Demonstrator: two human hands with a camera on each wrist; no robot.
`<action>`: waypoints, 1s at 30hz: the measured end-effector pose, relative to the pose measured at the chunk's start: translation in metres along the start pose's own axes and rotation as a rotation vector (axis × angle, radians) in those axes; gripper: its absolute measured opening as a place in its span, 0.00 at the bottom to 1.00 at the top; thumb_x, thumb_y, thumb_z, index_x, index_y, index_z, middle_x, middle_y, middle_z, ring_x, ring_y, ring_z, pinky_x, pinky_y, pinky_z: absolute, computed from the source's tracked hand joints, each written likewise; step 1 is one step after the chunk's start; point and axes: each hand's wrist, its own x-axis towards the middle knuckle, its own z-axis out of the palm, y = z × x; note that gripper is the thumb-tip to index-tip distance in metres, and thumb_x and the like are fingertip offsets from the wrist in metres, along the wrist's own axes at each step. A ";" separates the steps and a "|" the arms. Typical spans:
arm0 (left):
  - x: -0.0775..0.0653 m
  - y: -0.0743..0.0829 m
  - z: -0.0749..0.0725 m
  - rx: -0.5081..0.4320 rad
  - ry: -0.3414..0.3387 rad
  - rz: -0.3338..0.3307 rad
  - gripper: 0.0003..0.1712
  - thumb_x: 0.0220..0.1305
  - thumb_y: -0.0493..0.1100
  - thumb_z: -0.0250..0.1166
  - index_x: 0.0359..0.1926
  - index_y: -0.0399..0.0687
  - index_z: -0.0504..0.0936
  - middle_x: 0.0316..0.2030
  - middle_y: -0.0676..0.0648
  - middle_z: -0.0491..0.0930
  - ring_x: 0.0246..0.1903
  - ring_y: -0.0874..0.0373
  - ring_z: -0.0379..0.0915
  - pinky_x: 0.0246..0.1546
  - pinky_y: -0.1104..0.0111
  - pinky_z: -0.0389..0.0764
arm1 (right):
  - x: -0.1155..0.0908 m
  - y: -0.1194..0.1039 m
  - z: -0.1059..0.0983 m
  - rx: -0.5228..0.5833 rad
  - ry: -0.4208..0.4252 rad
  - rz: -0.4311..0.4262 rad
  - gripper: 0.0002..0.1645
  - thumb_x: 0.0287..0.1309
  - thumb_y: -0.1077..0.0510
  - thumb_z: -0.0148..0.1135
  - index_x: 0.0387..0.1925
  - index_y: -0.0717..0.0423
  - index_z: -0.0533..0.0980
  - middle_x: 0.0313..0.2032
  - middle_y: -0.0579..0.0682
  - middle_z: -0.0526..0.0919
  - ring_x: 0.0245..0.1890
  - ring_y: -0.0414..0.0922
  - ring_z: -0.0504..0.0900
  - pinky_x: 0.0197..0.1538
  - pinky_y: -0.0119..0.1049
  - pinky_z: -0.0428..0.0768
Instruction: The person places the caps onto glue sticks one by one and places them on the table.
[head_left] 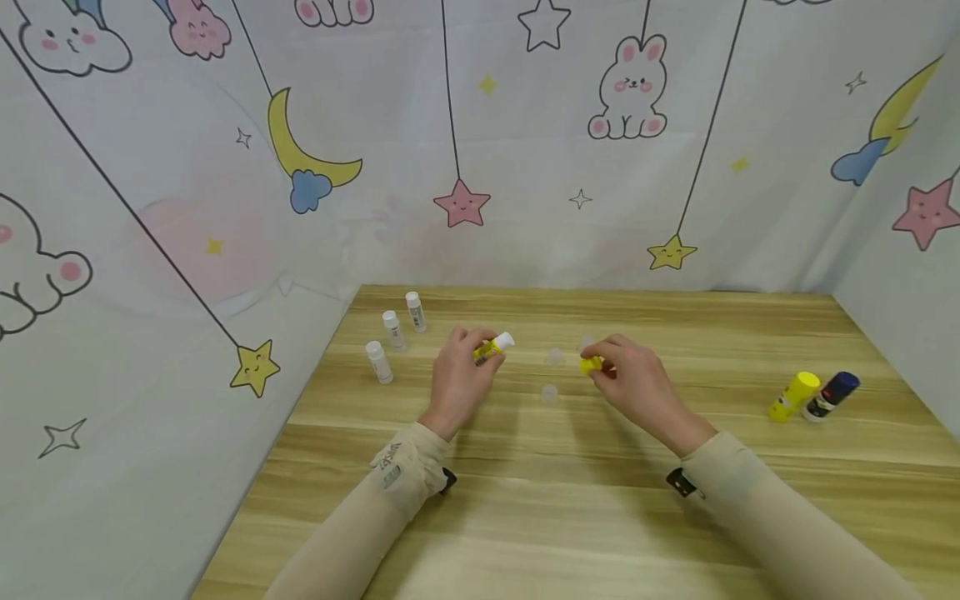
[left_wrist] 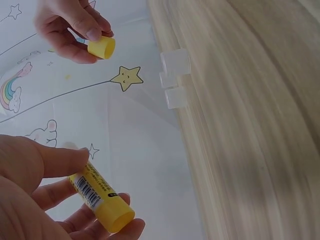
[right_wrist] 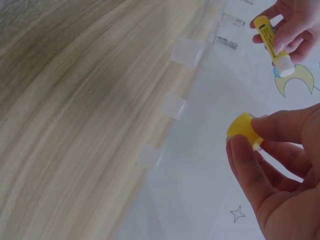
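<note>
My left hand (head_left: pixel 459 377) holds a yellow glue stick (left_wrist: pixel 97 197) by its barrel, between thumb and fingers. Its cap is off and the white end (right_wrist: pixel 284 66) shows, tilted up toward the right in the head view. Between the thumb and fingers of my right hand (head_left: pixel 633 379) is a yellow cap (right_wrist: pixel 244 131), apart from the stick. Both hands are raised above the wooden table (head_left: pixel 525 517). Several translucent caps (head_left: pixel 550 394) stand on the table between the two hands.
White glue sticks (head_left: pixel 379 363) stand in a row at the table's left. A yellow capped glue stick (head_left: pixel 793 397) and a dark-blue capped one (head_left: pixel 831 397) stand at the right. A patterned curtain (head_left: pixel 540 150) borders the table at the back and sides.
</note>
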 end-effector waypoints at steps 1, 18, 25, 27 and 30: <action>0.000 0.000 0.000 0.001 -0.002 0.002 0.18 0.60 0.42 0.75 0.52 0.48 0.86 0.40 0.47 0.76 0.37 0.53 0.76 0.34 0.61 0.79 | 0.000 -0.001 0.000 0.002 0.002 -0.003 0.15 0.56 0.68 0.71 0.46 0.55 0.84 0.42 0.48 0.82 0.33 0.43 0.82 0.37 0.41 0.85; -0.003 0.007 0.001 0.030 -0.024 0.052 0.17 0.60 0.41 0.75 0.51 0.48 0.86 0.39 0.48 0.75 0.36 0.55 0.76 0.34 0.61 0.79 | 0.000 -0.015 -0.002 0.065 -0.011 0.006 0.14 0.57 0.66 0.71 0.46 0.53 0.84 0.43 0.45 0.82 0.34 0.40 0.81 0.38 0.36 0.85; -0.004 0.009 0.004 0.043 -0.022 0.070 0.17 0.59 0.41 0.76 0.50 0.48 0.86 0.38 0.48 0.75 0.35 0.55 0.76 0.34 0.62 0.80 | 0.000 -0.019 -0.003 0.100 -0.011 0.009 0.14 0.58 0.66 0.71 0.46 0.54 0.84 0.44 0.45 0.82 0.35 0.40 0.81 0.38 0.34 0.85; -0.005 0.010 0.004 0.048 -0.020 0.080 0.17 0.59 0.40 0.76 0.50 0.48 0.86 0.38 0.47 0.74 0.35 0.55 0.76 0.34 0.62 0.80 | 0.000 -0.020 -0.002 0.103 -0.007 0.007 0.13 0.58 0.66 0.71 0.45 0.54 0.84 0.44 0.45 0.82 0.34 0.40 0.81 0.38 0.34 0.85; -0.006 0.010 0.005 0.051 -0.024 0.095 0.17 0.59 0.40 0.76 0.50 0.47 0.86 0.38 0.47 0.74 0.35 0.55 0.76 0.35 0.62 0.80 | 0.000 -0.021 -0.002 0.107 -0.004 0.006 0.13 0.58 0.67 0.71 0.45 0.53 0.84 0.43 0.44 0.82 0.34 0.40 0.81 0.37 0.34 0.85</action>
